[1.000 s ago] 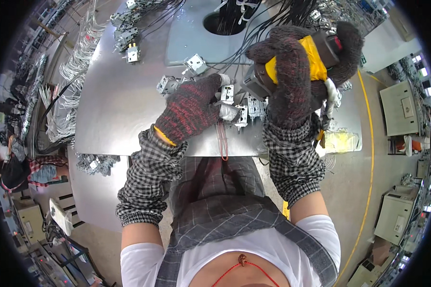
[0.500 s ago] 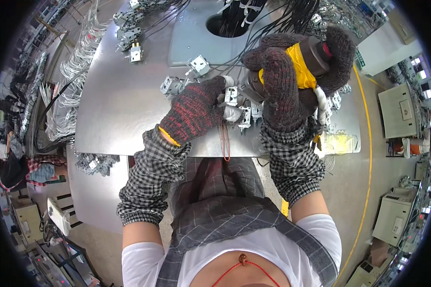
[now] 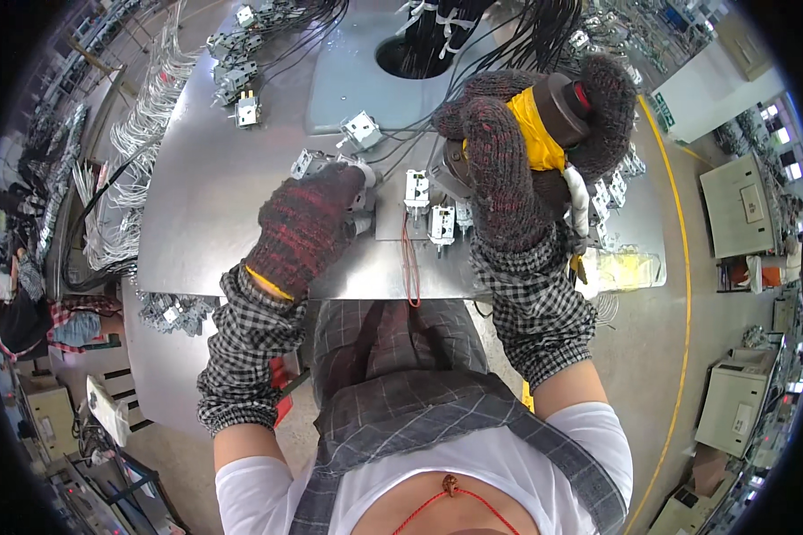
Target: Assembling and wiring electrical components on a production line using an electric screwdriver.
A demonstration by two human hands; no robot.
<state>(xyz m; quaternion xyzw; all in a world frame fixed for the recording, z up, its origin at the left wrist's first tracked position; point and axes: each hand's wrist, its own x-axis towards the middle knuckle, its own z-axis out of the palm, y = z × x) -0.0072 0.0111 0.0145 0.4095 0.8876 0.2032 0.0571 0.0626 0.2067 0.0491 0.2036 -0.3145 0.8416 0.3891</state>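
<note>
My right hand [image 3: 509, 169], in a dark knitted glove, is wrapped round a dark power tool [image 3: 558, 111] bound with yellow tape. The tool's front end lies beside small silver connector blocks. Two of these stand on the metal plate in front of me: one connector block [image 3: 417, 188] and a nearer connector block [image 3: 442, 225]. My left hand [image 3: 305, 221], in a red-flecked dark glove with grey-wrapped fingertips, is closed at the left. Between its fingertips a silver connector block [image 3: 363, 201] shows in part. Another block [image 3: 307, 163] lies just beyond that hand.
The metal table [image 3: 196, 205] carries a pale blue panel [image 3: 348, 80] with a round hole full of black cables [image 3: 430, 36]. Single connectors [image 3: 360, 130] lie near it, more are heaped at the far left. A red-brown cord [image 3: 410, 267] hangs over the front edge.
My left hand has let go of the middle connector block and moved left and nearer, to another block. My right hand with the power tool has shifted slightly left.
</note>
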